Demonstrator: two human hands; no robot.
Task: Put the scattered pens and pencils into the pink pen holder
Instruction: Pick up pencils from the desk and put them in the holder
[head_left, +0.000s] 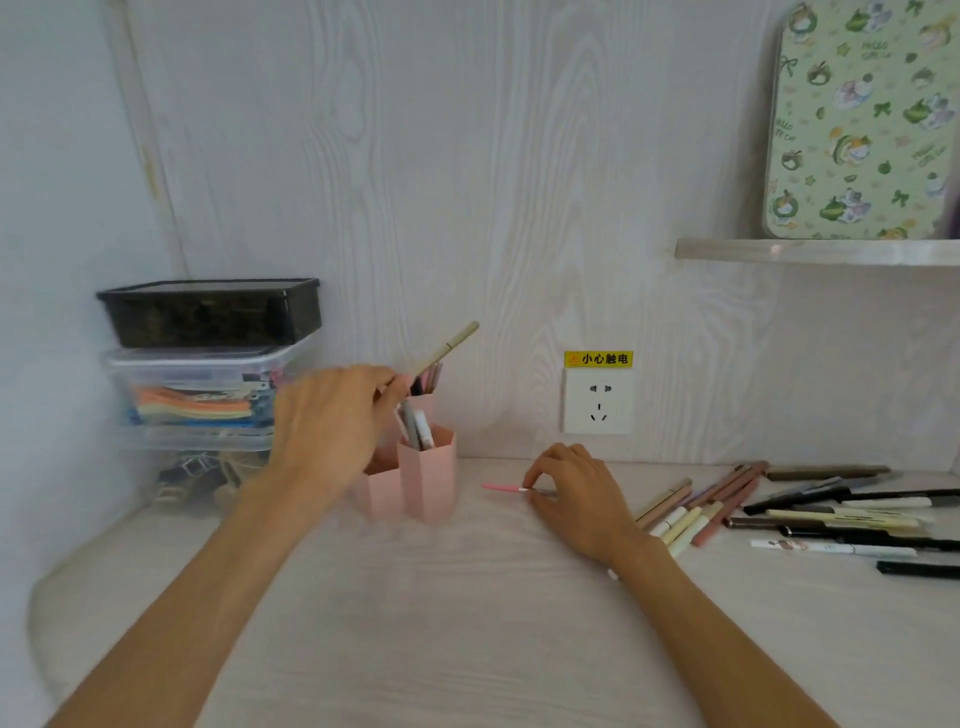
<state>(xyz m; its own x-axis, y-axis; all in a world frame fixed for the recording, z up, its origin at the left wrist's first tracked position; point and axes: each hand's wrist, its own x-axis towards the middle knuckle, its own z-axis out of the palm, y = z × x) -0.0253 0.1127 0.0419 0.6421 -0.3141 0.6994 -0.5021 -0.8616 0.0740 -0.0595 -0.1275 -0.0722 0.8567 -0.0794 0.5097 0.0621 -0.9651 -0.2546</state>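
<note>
The pink pen holder (428, 478), made of hexagonal tubes, stands at the back of the desk with several pens inside it. My left hand (332, 415) is just left of and above it, pinching a beige pen (447, 347) that tilts up to the right over the tubes. My right hand (574, 493) rests on the desk to the holder's right and pinches a thin pink pen (501, 488) lying flat. Several pens and pencils (810, 512) lie scattered on the desk at the right.
Stacked plastic storage boxes (208, 364) stand at the back left, close to my left hand. A wall socket (598, 401) with a yellow label sits behind the desk. A shelf (815, 252) with a patterned case (857, 124) hangs at the upper right.
</note>
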